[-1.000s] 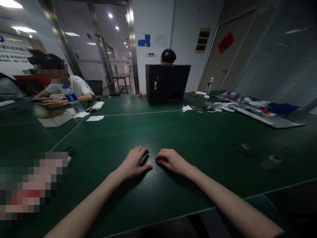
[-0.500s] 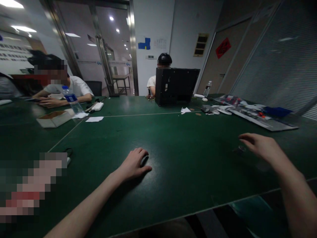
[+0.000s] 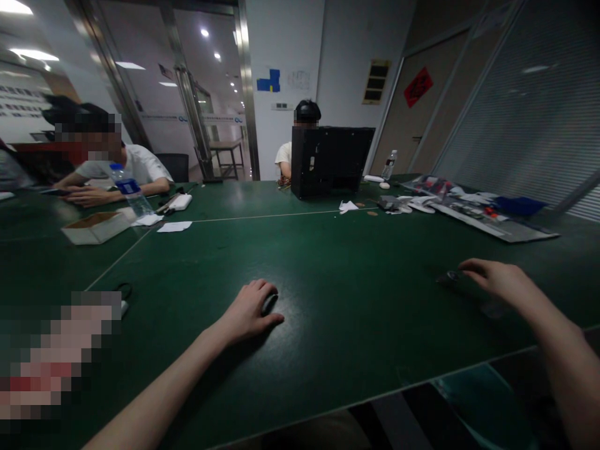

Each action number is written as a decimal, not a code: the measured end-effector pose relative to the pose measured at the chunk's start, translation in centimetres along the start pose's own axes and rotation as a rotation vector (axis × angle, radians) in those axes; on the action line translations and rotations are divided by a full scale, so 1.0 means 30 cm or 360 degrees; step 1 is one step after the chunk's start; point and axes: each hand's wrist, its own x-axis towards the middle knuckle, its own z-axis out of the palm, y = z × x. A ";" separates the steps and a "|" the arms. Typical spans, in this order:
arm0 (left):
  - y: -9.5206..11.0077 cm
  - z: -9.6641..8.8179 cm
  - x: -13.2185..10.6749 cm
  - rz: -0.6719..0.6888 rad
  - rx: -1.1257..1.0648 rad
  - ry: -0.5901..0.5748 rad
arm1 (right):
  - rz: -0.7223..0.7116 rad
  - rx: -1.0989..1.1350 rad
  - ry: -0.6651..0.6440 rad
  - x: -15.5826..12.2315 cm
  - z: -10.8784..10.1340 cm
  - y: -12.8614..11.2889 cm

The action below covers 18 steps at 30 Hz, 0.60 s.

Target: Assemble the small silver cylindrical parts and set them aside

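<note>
Along the near side of a green workbench, left hand curved and arched over a small rounded object, touching it, though gripping or only resting impossible to tell. Well off to the right, right hand half open, fingers stretched out, fingertips just beside a small dark round object, contact unclear. Toward the far left, a white cardboard box, loose paper and a water bottle, with a seated person in a white shirt just beyond, forearms on the bench. At the far side, a black case, with another person behind it. Far right, a long spread of printed sheets.
</note>
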 end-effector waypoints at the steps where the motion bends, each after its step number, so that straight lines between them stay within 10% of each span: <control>1: -0.001 0.001 0.000 0.0001 0.0000 0.0002 | -0.0005 0.0006 -0.0001 -0.001 0.000 -0.003; 18: -0.021 0.016 0.008 0.0051 0.0059 0.0015 | 0.0009 -0.0001 -0.0103 0.000 0.003 -0.005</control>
